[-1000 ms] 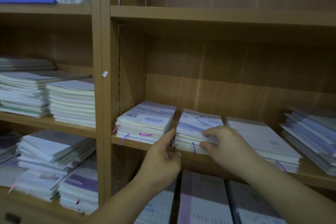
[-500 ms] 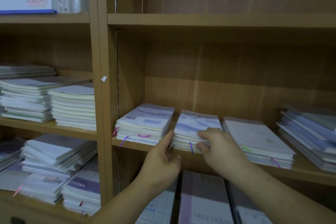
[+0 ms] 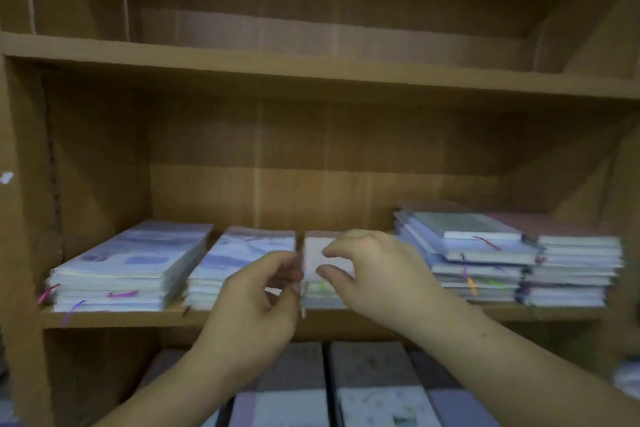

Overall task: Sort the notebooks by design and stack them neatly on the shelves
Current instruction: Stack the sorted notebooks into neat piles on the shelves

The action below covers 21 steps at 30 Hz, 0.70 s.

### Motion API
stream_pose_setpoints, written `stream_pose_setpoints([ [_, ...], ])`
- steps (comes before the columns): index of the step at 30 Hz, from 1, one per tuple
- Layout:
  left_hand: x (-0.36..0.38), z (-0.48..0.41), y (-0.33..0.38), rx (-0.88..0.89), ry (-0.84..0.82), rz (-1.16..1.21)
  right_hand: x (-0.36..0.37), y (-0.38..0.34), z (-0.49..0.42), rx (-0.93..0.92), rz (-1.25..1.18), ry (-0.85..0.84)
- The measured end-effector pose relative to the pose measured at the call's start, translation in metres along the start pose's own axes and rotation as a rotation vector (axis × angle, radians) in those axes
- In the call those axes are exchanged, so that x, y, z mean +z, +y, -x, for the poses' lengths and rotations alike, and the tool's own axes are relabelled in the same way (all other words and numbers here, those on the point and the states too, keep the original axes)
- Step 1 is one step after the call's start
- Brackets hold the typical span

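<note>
White stack; left hand, right hand at edges; narrow gap left

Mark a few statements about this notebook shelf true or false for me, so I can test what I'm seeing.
1. The left hand and the right hand both reach to the same shelf. True.
2. The right hand is over the leftmost stack. False: it is over the white-topped stack, third from the left.
3. Pink and purple ribbons stick out of the leftmost stack. True.
4. The notebooks on this shelf stand upright, spines outward. False: they lie flat in piles, side by side.
</note>
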<state>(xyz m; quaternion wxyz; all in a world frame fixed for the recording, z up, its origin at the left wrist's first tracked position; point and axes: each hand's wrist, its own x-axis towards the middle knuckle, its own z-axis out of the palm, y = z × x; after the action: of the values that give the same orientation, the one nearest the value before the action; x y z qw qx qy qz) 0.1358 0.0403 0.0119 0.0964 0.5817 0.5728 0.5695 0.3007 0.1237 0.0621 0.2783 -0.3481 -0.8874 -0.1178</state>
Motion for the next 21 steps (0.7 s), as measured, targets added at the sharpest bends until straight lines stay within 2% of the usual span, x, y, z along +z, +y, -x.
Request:
stream_pose_setpoints([
  [4,0.067,-0.03,0.034,0.051,-0.143,0.014,-0.031,0.077,0.032,0.033,0.011,0.158],
  [7,0.114,-0.061,0.057,0.012,-0.254,0.066,-0.046,0.142,0.052,0.122,0.035,0.289],
  [9,0.141,-0.081,0.072,-0.071,-0.303,0.065,-0.056,0.181,0.062,0.244,0.041,0.238],
  [11,0.163,-0.095,0.084,-0.176,-0.33,0.107,-0.062,0.213,0.071,0.331,-0.009,0.074],
  [14,0.181,-0.11,0.097,-0.315,-0.328,0.235,-0.06,0.24,0.078,0.324,0.022,-0.116],
  [16,0.182,-0.113,0.102,-0.398,-0.308,0.316,-0.053,0.247,0.079,0.269,0.103,-0.143],
  [18,0.182,-0.114,0.105,-0.464,-0.306,0.404,-0.047,0.249,0.077,0.253,0.14,-0.093],
  [21,0.181,-0.114,0.108,-0.505,-0.328,0.428,-0.045,0.251,0.073,0.265,0.13,-0.083],
])
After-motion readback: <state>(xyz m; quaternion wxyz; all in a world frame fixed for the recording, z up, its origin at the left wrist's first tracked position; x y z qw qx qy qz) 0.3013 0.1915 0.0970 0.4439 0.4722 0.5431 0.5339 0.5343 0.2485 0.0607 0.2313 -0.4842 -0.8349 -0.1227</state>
